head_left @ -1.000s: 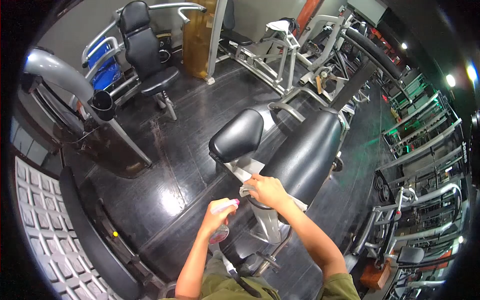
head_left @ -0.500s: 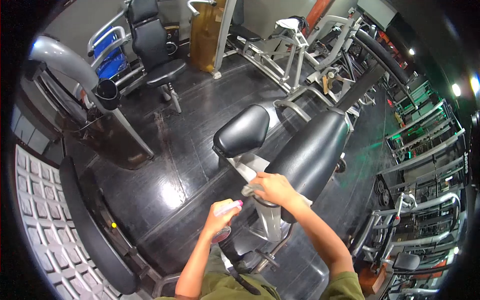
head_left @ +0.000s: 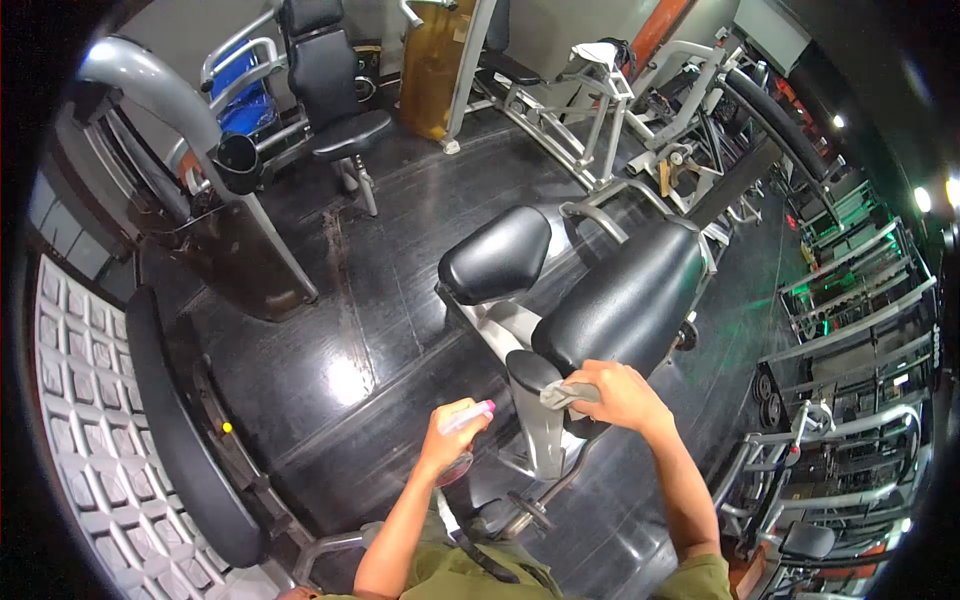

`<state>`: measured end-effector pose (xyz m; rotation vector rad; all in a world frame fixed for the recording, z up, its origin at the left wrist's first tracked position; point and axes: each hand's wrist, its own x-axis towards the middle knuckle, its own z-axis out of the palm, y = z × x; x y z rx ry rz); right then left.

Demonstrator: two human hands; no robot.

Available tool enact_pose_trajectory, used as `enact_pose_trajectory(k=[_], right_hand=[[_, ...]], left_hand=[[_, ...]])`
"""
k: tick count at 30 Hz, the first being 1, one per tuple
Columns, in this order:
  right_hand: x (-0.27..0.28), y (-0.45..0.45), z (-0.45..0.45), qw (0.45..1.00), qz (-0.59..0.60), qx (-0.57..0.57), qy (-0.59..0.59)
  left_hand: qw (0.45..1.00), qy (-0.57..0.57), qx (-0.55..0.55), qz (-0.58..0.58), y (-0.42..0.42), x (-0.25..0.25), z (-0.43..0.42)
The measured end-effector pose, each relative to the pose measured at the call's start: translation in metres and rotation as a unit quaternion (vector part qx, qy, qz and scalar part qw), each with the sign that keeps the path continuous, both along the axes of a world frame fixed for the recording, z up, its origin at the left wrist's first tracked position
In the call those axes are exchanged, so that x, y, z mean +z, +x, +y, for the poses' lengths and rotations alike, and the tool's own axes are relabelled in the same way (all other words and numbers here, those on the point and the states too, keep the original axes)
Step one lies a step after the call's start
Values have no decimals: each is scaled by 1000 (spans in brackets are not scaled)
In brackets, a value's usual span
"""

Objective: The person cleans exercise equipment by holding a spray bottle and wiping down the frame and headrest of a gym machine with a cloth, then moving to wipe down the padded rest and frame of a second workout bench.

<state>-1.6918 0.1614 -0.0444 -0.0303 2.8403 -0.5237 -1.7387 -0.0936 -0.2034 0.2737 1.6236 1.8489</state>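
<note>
The fingers of the right hand are closed round a grey cloth, which is held beside the dark-topped silver post, near the black bench pad. In the left hand, a pink-tipped spray bottle is gripped above the dark floor.

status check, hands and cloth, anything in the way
Left hand gripping spray bottle. Right hand clutching grey cloth by the near end of the long black pad. Nothing seen blocking either hand.
</note>
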Motion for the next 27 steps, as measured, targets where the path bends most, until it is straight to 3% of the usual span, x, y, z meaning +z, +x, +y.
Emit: enact_pose_trajectory(k=[5, 10, 13, 17, 20, 24, 27], right_hand=[[-14, 41, -4, 982, 89, -131, -101], [-62, 96, -20, 908, 213, -284, -223], [-91, 114, -42, 884, 258, -317, -229], [-118, 96, -62, 886, 354, -255, -154], [-138, 77, -70, 866, 402, -283, -95], [-164, 99, -73, 856, 378, -350, -53], [-179, 109, -66, 841, 383, -371, -93]], left_hand=[[995, -15, 28, 95, 25, 13, 24], [986, -42, 52, 151, 43, 18, 44], [983, -45, 68, 163, 49, 17, 42], [987, -37, 72, 136, 56, 18, 30], [990, -37, 70, 115, 63, 5, 19], [995, -33, 58, 72, 71, 9, 3], [997, -13, 62, 50, 77, 9, -4]])
